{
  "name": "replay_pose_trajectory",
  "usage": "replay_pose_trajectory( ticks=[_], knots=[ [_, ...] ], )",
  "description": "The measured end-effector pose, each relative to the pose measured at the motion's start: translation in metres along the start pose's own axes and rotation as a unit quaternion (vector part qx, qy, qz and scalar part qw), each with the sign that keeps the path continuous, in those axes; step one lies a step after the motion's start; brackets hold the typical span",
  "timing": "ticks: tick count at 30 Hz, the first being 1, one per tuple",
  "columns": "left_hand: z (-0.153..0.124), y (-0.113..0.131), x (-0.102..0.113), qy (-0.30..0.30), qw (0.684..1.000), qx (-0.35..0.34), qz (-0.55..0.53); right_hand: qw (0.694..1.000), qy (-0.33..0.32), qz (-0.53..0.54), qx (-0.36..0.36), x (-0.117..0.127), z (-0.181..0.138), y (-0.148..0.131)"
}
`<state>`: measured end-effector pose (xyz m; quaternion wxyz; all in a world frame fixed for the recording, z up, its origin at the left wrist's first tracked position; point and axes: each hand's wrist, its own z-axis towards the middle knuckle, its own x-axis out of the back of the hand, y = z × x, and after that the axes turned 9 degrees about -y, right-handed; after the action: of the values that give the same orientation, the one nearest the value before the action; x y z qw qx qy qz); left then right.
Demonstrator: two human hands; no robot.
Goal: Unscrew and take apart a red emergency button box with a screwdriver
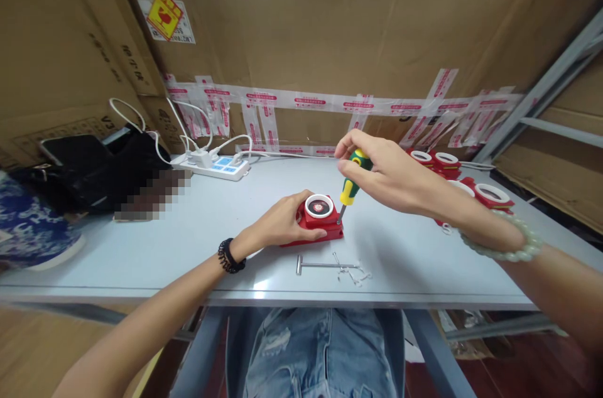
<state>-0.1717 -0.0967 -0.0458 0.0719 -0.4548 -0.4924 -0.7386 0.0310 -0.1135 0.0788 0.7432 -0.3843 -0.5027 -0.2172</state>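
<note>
My left hand [287,222] is closed around the left side of a red block-shaped device [332,231] topped by a white ring with a dark round centre, keeping it on the table. In my right hand [381,172] is a screwdriver [348,189] with a green and yellow handle, its shaft tilted down. The tip meets the device's right corner; whether it sits on a screw is too small to tell. Just in front of the device lies a metal T-shaped rod [320,265], with several small silver pieces [353,274] at its right end.
More red devices with white rings [492,193] stand at the right, partly behind my right forearm. A white power strip [221,167] with plugged cables is at the back left, near a black bag [103,166]. Cardboard [330,21] walls the back; a metal frame [541,87] rises right.
</note>
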Motion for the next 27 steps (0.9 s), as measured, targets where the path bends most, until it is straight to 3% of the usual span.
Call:
replay_pose_trajectory(
  ticks=[4, 10, 15, 21, 27],
  knots=[
    [-0.001, 0.000, 0.000, -0.001, 1.000, 0.001, 0.008, 0.999, 0.029, -0.039, -0.008, -0.002, 0.002, 0.001],
    [-0.001, 0.000, 0.000, -0.003, 1.000, 0.002, 0.008, 0.997, -0.008, 0.076, -0.005, 0.004, 0.000, 0.002],
    [0.000, 0.000, 0.000, -0.005, 1.000, -0.001, -0.008, 0.995, 0.002, 0.095, -0.007, -0.002, 0.000, 0.000],
    [0.000, -0.001, 0.000, 0.002, 1.000, 0.002, 0.009, 0.998, 0.057, -0.015, -0.036, -0.009, 0.004, 0.005],
    [0.000, 0.001, 0.001, -0.003, 1.000, 0.006, 0.013, 0.998, -0.007, 0.054, -0.030, 0.004, 0.000, 0.010]
  ],
)
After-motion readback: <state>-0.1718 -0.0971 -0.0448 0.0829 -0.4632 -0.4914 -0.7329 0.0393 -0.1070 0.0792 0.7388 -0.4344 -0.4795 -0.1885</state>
